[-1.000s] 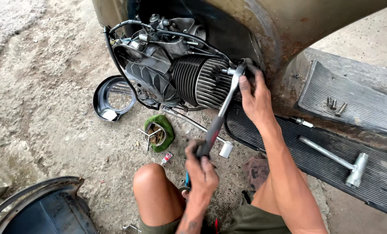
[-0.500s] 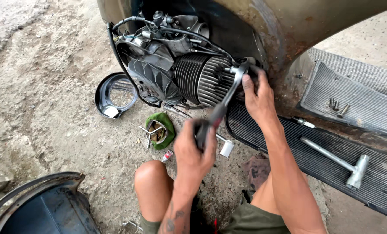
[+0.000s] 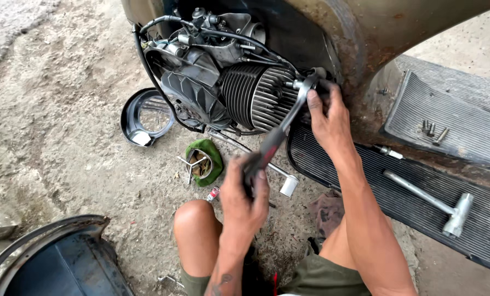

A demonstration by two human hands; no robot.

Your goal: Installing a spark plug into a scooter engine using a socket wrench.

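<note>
At the finned engine cylinder (image 3: 256, 96), a ratchet wrench (image 3: 280, 129) is gripped at its handle by the left hand (image 3: 245, 200); its head is steadied by the right hand (image 3: 327, 118), fingers curled around it.

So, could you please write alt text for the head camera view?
A person's left hand grips a ratchet wrench handle while the right hand steadies its head against a scooter engine. A T-shaped wrench lies on the ribbed footboard at right.
</note>
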